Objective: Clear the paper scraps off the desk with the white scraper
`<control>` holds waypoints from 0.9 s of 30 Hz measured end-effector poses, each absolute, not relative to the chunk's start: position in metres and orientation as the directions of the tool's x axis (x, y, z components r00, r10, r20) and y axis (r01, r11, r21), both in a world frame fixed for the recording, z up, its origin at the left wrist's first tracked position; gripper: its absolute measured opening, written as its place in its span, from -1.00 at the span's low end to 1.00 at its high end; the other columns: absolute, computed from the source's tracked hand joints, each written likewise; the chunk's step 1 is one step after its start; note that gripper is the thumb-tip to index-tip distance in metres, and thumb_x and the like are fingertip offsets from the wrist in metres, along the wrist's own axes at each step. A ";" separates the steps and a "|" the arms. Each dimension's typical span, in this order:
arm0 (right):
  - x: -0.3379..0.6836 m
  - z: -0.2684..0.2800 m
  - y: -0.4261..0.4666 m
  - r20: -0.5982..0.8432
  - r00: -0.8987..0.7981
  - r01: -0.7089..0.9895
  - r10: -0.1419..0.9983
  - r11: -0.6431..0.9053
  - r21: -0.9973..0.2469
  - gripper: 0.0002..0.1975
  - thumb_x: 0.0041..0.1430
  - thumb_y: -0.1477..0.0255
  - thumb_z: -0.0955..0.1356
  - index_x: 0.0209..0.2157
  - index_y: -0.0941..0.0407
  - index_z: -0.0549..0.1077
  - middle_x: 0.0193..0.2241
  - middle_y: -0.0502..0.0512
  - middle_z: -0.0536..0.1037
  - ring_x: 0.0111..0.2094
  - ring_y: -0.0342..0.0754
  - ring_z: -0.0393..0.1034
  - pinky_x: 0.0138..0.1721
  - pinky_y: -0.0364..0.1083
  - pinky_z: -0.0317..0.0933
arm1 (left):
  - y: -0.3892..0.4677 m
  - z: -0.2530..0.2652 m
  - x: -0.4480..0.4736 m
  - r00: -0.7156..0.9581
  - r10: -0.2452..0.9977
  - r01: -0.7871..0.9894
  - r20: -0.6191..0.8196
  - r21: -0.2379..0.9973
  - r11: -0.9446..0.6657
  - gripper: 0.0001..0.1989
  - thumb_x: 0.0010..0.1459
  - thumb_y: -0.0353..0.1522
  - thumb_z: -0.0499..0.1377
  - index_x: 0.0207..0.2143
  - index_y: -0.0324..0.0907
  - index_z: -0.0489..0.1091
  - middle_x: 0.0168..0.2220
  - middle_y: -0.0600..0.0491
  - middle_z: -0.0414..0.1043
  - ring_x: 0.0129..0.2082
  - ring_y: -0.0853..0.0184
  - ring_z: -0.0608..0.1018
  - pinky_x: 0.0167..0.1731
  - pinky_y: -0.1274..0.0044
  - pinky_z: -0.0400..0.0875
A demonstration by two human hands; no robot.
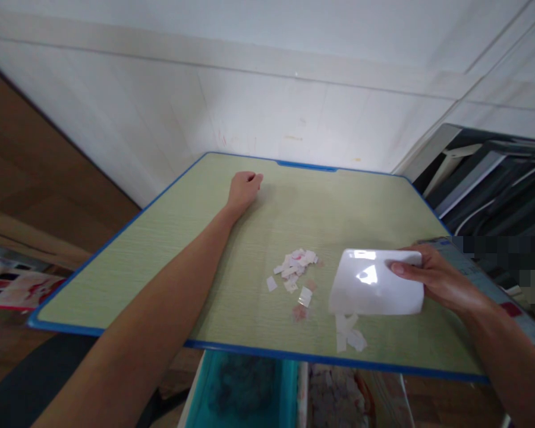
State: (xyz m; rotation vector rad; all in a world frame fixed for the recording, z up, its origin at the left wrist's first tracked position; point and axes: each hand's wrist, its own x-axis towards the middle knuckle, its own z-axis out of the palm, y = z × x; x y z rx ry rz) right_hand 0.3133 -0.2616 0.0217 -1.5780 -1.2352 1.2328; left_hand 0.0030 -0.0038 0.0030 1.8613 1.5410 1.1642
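Observation:
My left hand (245,189) is closed in a loose fist over the far left part of the table; I cannot make out whether anything is inside it. In my right hand (432,273) is a glossy white rectangular plate-like piece (361,282) with rounded corners, gripped at its right edge with the thumb on top. It is held tilted over the right side of the table. To its left lies a small pile of pale paper scraps (295,264). Nearer the front edge are a shiny clear-white scrap (305,296) and a pinkish scrap (299,312). White strips (348,333) lie just below the white piece.
The pale green folding table (160,238) has a blue rim and stands against a white wall (258,101). Under its front edge are a turquoise bin (196,392) and a container of scraps (339,392). Dark flat frames (494,178) lean at the right.

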 end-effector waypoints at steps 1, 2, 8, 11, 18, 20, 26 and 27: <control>0.313 0.022 -0.262 -0.236 0.038 0.240 0.971 -0.238 -0.941 -0.71 -0.18 0.19 0.58 -0.56 0.13 0.63 -0.67 0.03 0.51 -0.66 -0.11 0.29 -0.65 -0.15 0.09 | -0.003 0.003 0.003 0.019 0.947 0.560 0.320 0.781 -0.275 -0.64 0.12 -0.33 0.08 -0.73 -0.13 0.17 -0.71 0.16 0.07 -0.58 0.42 0.18 -0.44 0.48 0.04; 0.313 0.023 -0.262 -0.245 0.013 0.251 0.969 -0.240 -0.938 -0.70 -0.16 0.18 0.58 -0.58 0.14 0.62 -0.68 0.03 0.50 -0.66 -0.12 0.29 -0.66 -0.16 0.08 | -0.003 0.002 0.003 0.021 0.947 0.558 0.322 0.782 -0.278 -0.64 0.12 -0.34 0.08 -0.73 -0.13 0.17 -0.71 0.16 0.07 -0.58 0.42 0.18 -0.44 0.48 0.04; 0.314 0.025 -0.263 -0.271 -0.084 0.286 0.959 -0.237 -0.929 -0.68 -0.14 0.15 0.56 -0.62 0.13 0.59 -0.71 -0.02 0.41 -0.67 -0.17 0.21 -0.65 -0.18 -0.01 | -0.004 0.003 0.004 0.012 0.947 0.572 0.321 0.775 -0.269 -0.65 0.12 -0.33 0.08 -0.72 -0.13 0.18 -0.70 0.16 0.08 -0.57 0.42 0.18 -0.44 0.48 0.03; 0.315 0.025 -0.264 -0.284 -0.114 0.300 0.952 -0.240 -0.923 -0.68 -0.13 0.16 0.56 -0.63 0.13 0.57 -0.72 -0.05 0.36 -0.67 -0.20 0.16 -0.64 -0.19 -0.06 | -0.005 0.003 0.004 0.012 0.950 0.579 0.312 0.773 -0.261 -0.65 0.12 -0.32 0.07 -0.71 -0.13 0.17 -0.69 0.15 0.08 -0.56 0.41 0.19 -0.44 0.48 0.03; 0.315 0.028 -0.267 -0.306 -0.155 0.322 0.939 -0.245 -0.914 -0.65 -0.15 0.14 0.56 -0.65 0.13 0.57 -0.75 -0.05 0.35 -0.70 -0.21 0.13 -0.67 -0.19 -0.01 | -0.004 0.002 0.004 0.017 0.946 0.568 0.323 0.776 -0.275 -0.66 0.11 -0.32 0.07 -0.71 -0.15 0.18 -0.69 0.16 0.09 -0.57 0.44 0.18 -0.45 0.48 0.01; 0.315 0.030 -0.269 -0.304 -0.147 0.328 0.941 -0.244 -0.913 -0.64 -0.17 0.12 0.57 -0.63 0.14 0.60 -0.75 -0.02 0.40 -0.70 -0.19 0.18 -0.68 -0.19 0.01 | -0.003 0.003 0.004 0.013 0.947 0.569 0.321 0.776 -0.271 -0.66 0.11 -0.32 0.07 -0.71 -0.15 0.18 -0.70 0.17 0.07 -0.58 0.45 0.17 -0.45 0.48 0.00; 0.315 0.033 -0.276 -0.249 -0.078 0.327 0.965 -0.212 -0.921 -0.68 -0.24 0.15 0.59 -0.62 0.14 0.64 -0.73 0.04 0.49 -0.68 -0.13 0.29 -0.66 -0.18 0.09 | -0.002 0.001 0.005 0.005 0.946 0.564 0.325 0.780 -0.272 -0.65 0.12 -0.35 0.08 -0.72 -0.16 0.18 -0.70 0.18 0.06 -0.59 0.45 0.16 -0.45 0.48 0.00; 0.315 0.033 -0.277 -0.234 -0.062 0.321 0.970 -0.202 -0.925 -0.68 -0.25 0.16 0.59 -0.63 0.13 0.64 -0.74 0.05 0.49 -0.69 -0.13 0.29 -0.66 -0.18 0.09 | -0.002 0.001 0.005 0.006 0.945 0.563 0.328 0.779 -0.275 -0.65 0.12 -0.36 0.08 -0.72 -0.16 0.18 -0.71 0.18 0.06 -0.59 0.45 0.16 -0.45 0.48 0.00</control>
